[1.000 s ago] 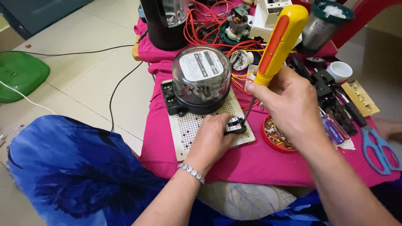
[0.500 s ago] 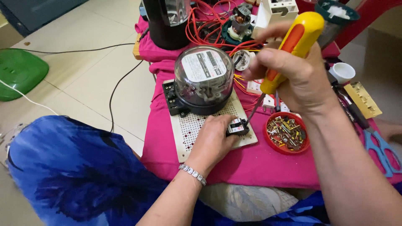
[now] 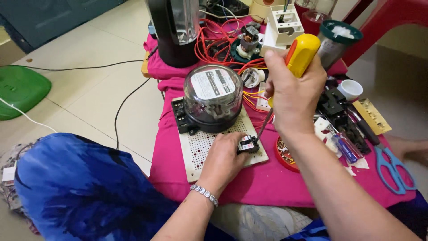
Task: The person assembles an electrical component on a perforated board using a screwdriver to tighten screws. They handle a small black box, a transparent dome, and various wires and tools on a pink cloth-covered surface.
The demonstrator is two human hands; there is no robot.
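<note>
My left hand [image 3: 224, 161] rests on a white perforated board [image 3: 200, 149] and pinches a small black switch block [image 3: 248, 144] against it. My right hand [image 3: 292, 96] grips a screwdriver with a yellow and orange handle [image 3: 301, 53]. Its metal shaft [image 3: 264, 125] slants down, and the tip meets the top of the switch block. Behind the block on the same board stands a round electric meter with a clear glass dome [image 3: 213, 96] on a black base.
A pink cloth [image 3: 267, 183] covers the low table. A red dish of small parts [image 3: 285, 156] lies under my right wrist. Blue scissors [image 3: 394, 169], black parts, a white cup [image 3: 350, 89], red wires [image 3: 214, 40] and a black jug [image 3: 174, 31] crowd the right and back.
My right hand rose with the screwdriver, then turned it upright and brought the tip down onto the switch block. My left hand stayed on the block. The view drew closer.
</note>
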